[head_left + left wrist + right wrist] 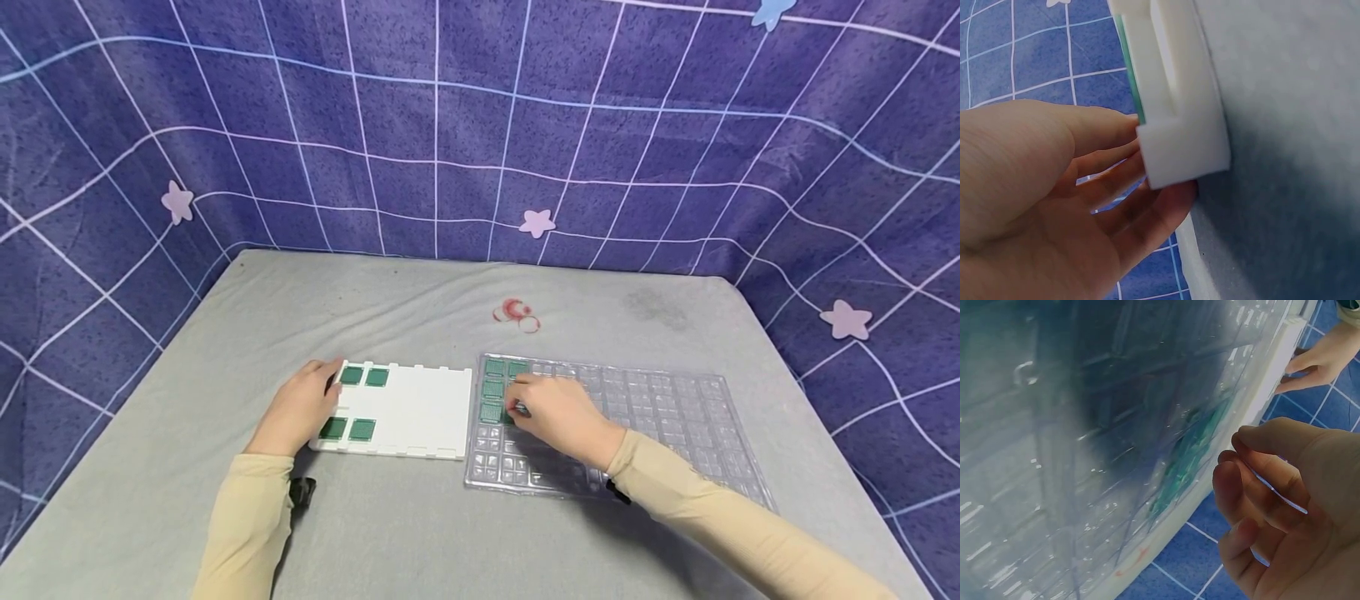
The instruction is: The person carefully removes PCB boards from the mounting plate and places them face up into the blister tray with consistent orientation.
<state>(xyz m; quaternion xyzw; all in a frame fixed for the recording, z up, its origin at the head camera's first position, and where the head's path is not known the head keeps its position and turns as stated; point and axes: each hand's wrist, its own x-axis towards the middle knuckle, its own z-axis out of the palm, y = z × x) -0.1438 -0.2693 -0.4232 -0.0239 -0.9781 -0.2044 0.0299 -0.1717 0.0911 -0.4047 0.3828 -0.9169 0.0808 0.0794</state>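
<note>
In the head view, my left hand (300, 404) holds the left end of a white rectangular tray (427, 408). The left wrist view shows the thumb and curled fingers (1172, 209) at the white tray's corner (1185, 150). Small green circuit boards (362, 430) lie on that tray in two pairs, one far and one near. My right hand (558, 412) is over the left part of a clear plastic compartment tray (645, 417), beside several green boards (492, 389). In the right wrist view its fingers (1229, 481) are loosely bent, with nothing visible between them.
Both trays lie side by side on a grey cloth-covered table (390, 525). Red ring marks (517, 312) show on the cloth behind them. A blue gridded curtain (465, 125) with star shapes surrounds the table's back and sides.
</note>
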